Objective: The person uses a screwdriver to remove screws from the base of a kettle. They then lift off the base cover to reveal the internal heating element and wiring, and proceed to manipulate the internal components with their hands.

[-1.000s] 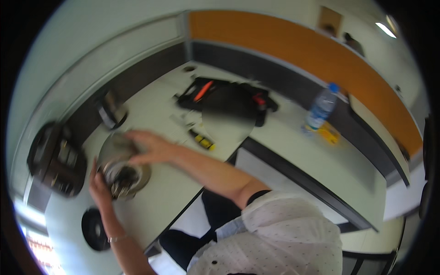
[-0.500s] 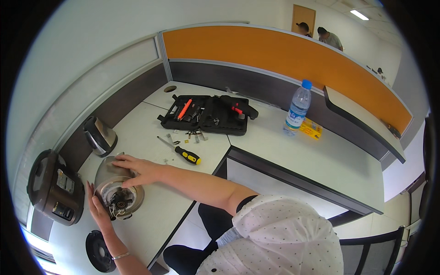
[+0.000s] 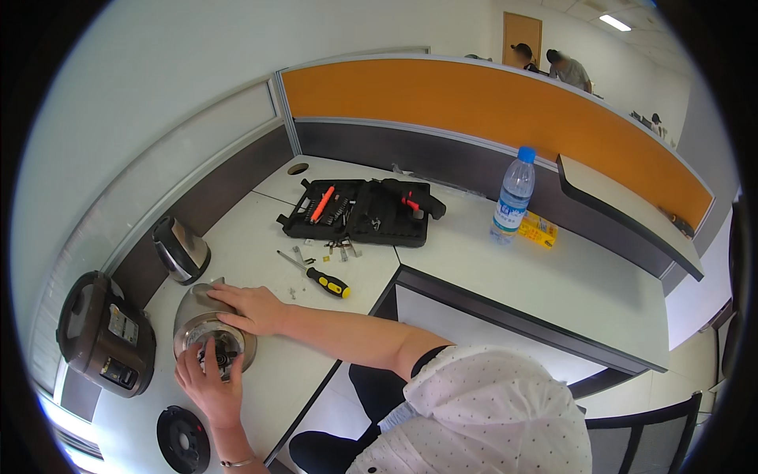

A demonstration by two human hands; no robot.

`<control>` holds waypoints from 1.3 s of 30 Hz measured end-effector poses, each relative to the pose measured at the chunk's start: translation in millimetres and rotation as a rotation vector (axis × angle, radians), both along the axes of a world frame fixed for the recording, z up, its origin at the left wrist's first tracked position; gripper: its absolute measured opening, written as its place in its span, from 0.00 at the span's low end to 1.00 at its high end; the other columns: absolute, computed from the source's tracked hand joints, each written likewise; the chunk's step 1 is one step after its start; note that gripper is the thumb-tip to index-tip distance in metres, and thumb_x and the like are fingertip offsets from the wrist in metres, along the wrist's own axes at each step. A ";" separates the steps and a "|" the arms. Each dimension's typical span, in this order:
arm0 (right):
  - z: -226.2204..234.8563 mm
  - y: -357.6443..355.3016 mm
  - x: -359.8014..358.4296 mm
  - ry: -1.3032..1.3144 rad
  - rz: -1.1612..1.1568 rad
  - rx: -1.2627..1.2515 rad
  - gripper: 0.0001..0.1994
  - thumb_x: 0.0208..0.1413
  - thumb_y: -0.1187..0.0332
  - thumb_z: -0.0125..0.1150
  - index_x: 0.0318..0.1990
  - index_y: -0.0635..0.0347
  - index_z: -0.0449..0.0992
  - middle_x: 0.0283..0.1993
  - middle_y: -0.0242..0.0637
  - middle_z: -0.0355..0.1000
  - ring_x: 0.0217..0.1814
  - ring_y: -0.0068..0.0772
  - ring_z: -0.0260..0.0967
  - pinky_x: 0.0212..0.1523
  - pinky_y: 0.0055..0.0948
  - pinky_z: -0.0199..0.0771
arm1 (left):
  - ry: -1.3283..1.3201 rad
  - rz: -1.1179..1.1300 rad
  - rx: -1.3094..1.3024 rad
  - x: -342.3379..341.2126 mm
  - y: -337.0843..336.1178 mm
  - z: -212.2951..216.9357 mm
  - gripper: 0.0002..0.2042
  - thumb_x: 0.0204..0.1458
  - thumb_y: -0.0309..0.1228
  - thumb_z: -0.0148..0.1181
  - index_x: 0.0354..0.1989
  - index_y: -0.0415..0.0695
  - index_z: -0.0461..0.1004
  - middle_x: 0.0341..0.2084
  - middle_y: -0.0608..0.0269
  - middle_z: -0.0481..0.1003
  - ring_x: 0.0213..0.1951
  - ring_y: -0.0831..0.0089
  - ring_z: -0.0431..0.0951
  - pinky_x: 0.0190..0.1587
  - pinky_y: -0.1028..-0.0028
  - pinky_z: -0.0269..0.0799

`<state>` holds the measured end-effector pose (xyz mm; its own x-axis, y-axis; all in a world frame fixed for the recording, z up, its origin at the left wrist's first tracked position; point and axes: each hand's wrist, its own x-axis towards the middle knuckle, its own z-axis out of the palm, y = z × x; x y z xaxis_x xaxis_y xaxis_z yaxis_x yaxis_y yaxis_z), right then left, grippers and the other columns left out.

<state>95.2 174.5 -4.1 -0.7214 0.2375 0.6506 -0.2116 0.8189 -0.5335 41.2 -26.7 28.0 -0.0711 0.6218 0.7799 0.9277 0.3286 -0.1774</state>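
Resting flat on the steel kettle (image 3: 207,328), right hand (image 3: 251,307); left hand (image 3: 212,385) fingers curled into its underside.

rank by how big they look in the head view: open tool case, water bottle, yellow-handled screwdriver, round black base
1. open tool case
2. water bottle
3. round black base, though fisheye rim distortion makes this unsure
4. yellow-handled screwdriver

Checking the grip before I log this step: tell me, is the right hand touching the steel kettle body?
Touching. The head view shows the right hand lying flat on the upturned steel kettle body, no gap visible.
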 end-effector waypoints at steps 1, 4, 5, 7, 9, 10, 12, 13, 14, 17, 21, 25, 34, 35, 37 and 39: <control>0.8 0.2 0.5 0.004 -0.014 0.010 0.28 0.59 0.49 0.48 0.62 0.56 0.63 0.65 0.50 0.61 0.50 0.51 0.72 0.47 0.40 0.74 | 0.007 0.023 -0.004 2.7 1.4 -2.5 0.26 0.49 0.47 0.62 0.52 0.44 0.71 0.46 0.53 0.69 0.49 0.50 0.67 0.52 0.51 0.62; -1.2 -1.1 -0.9 0.062 -0.039 0.024 0.27 0.59 0.50 0.49 0.60 0.58 0.65 0.62 0.51 0.64 0.47 0.50 0.73 0.45 0.41 0.75 | -0.003 0.083 -0.014 5.8 3.4 -9.2 0.27 0.49 0.46 0.62 0.55 0.44 0.69 0.46 0.53 0.69 0.49 0.52 0.67 0.52 0.52 0.62; -2.0 -1.6 -1.2 0.088 -0.047 0.028 0.27 0.58 0.50 0.49 0.59 0.59 0.66 0.61 0.51 0.65 0.46 0.50 0.74 0.44 0.41 0.75 | -0.026 0.093 -0.010 4.6 4.0 -11.2 0.28 0.49 0.46 0.62 0.55 0.43 0.69 0.46 0.53 0.69 0.49 0.52 0.67 0.52 0.52 0.62; -3.2 -3.5 -1.3 0.101 -0.054 0.031 0.27 0.58 0.50 0.49 0.58 0.59 0.66 0.60 0.52 0.66 0.46 0.50 0.74 0.43 0.41 0.75 | -0.055 0.105 -0.005 3.1 4.8 -14.3 0.28 0.49 0.46 0.61 0.56 0.42 0.68 0.46 0.53 0.69 0.49 0.51 0.67 0.53 0.52 0.62; -0.9 -5.0 0.5 0.106 -0.062 0.038 0.26 0.58 0.51 0.50 0.58 0.60 0.67 0.59 0.52 0.67 0.46 0.51 0.74 0.43 0.41 0.75 | -0.069 0.110 0.001 1.8 5.1 -15.8 0.28 0.50 0.45 0.61 0.57 0.42 0.67 0.46 0.53 0.69 0.49 0.51 0.67 0.53 0.53 0.62; 0.7 -5.6 2.7 0.104 -0.067 0.042 0.26 0.58 0.51 0.50 0.57 0.60 0.67 0.58 0.53 0.67 0.46 0.51 0.74 0.43 0.41 0.75 | -0.084 0.100 0.017 0.6 6.2 -17.2 0.28 0.50 0.44 0.61 0.56 0.41 0.67 0.45 0.53 0.69 0.49 0.51 0.67 0.53 0.53 0.62; 0.3 -6.7 2.1 0.117 -0.069 0.037 0.26 0.58 0.52 0.50 0.57 0.60 0.67 0.57 0.54 0.68 0.45 0.52 0.74 0.43 0.42 0.75 | -0.109 0.092 0.035 -1.2 7.4 -18.5 0.26 0.50 0.42 0.62 0.55 0.40 0.68 0.45 0.53 0.69 0.49 0.51 0.67 0.53 0.53 0.63; -0.8 -6.6 0.8 0.129 -0.072 0.036 0.25 0.58 0.52 0.51 0.57 0.60 0.67 0.57 0.54 0.68 0.45 0.52 0.74 0.42 0.42 0.75 | -0.128 0.077 0.047 -1.4 7.6 -17.4 0.25 0.50 0.40 0.62 0.54 0.40 0.68 0.45 0.53 0.69 0.49 0.50 0.67 0.53 0.53 0.63; -1.4 -6.5 1.8 0.135 -0.079 0.038 0.25 0.58 0.52 0.51 0.57 0.60 0.67 0.57 0.55 0.68 0.44 0.52 0.74 0.42 0.42 0.75 | -0.153 0.056 0.061 -0.8 8.5 -16.9 0.24 0.50 0.39 0.62 0.52 0.39 0.69 0.45 0.52 0.70 0.49 0.50 0.67 0.53 0.52 0.63; -1.0 -5.2 4.2 0.135 -0.090 0.037 0.25 0.58 0.52 0.51 0.56 0.61 0.68 0.57 0.56 0.68 0.43 0.53 0.74 0.42 0.43 0.75 | -0.159 0.023 0.105 -1.9 10.8 -19.3 0.20 0.49 0.35 0.63 0.48 0.38 0.70 0.45 0.51 0.70 0.49 0.49 0.67 0.53 0.52 0.63; -0.2 -12.2 -1.3 0.141 -0.114 0.042 0.24 0.57 0.52 0.51 0.56 0.59 0.68 0.54 0.51 0.70 0.42 0.52 0.74 0.40 0.44 0.75 | -0.223 0.006 0.128 -3.8 2.6 -17.3 0.16 0.48 0.32 0.63 0.42 0.36 0.72 0.45 0.48 0.70 0.49 0.46 0.68 0.55 0.51 0.62; -6.0 -6.7 -6.7 0.142 -0.158 0.036 0.23 0.56 0.52 0.53 0.55 0.54 0.69 0.51 0.44 0.72 0.40 0.50 0.75 0.37 0.45 0.76 | -0.196 -0.031 0.186 -9.4 12.3 -20.9 0.16 0.43 0.31 0.66 0.40 0.38 0.73 0.45 0.48 0.71 0.48 0.47 0.69 0.56 0.50 0.61; 6.0 -18.8 0.1 0.068 -0.172 0.042 0.20 0.60 0.57 0.50 0.55 0.55 0.71 0.54 0.44 0.72 0.51 0.48 0.72 0.50 0.37 0.73 | -0.294 -0.131 0.252 -15.1 3.3 -17.9 0.17 0.33 0.27 0.71 0.35 0.40 0.74 0.39 0.56 0.72 0.43 0.54 0.69 0.49 0.59 0.64; 5.5 -14.8 1.9 0.084 -0.166 0.057 0.20 0.60 0.57 0.50 0.55 0.55 0.72 0.53 0.44 0.72 0.51 0.48 0.73 0.49 0.37 0.73 | -0.309 -0.140 0.252 -14.1 6.5 -18.4 0.18 0.33 0.26 0.71 0.35 0.40 0.74 0.38 0.57 0.72 0.43 0.55 0.69 0.49 0.59 0.64; 6.0 -14.2 0.7 0.098 -0.157 0.062 0.19 0.61 0.57 0.49 0.55 0.55 0.72 0.52 0.44 0.73 0.49 0.48 0.73 0.48 0.37 0.74 | -0.326 -0.148 0.240 -16.8 6.0 -17.6 0.18 0.33 0.27 0.72 0.35 0.40 0.74 0.38 0.57 0.72 0.43 0.55 0.69 0.49 0.60 0.65; 6.2 -11.0 2.1 0.090 -0.156 0.053 0.19 0.61 0.57 0.48 0.55 0.55 0.71 0.50 0.44 0.74 0.47 0.48 0.74 0.46 0.36 0.74 | -0.332 -0.153 0.226 -17.1 8.7 -17.6 0.18 0.32 0.28 0.72 0.35 0.40 0.75 0.38 0.58 0.72 0.44 0.55 0.68 0.49 0.61 0.64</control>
<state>97.3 163.5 2.1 -0.6166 0.3056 0.7256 -0.1249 0.8719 -0.4734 24.2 -17.9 10.4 -0.2612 0.4609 0.8481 0.9635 0.1787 0.1996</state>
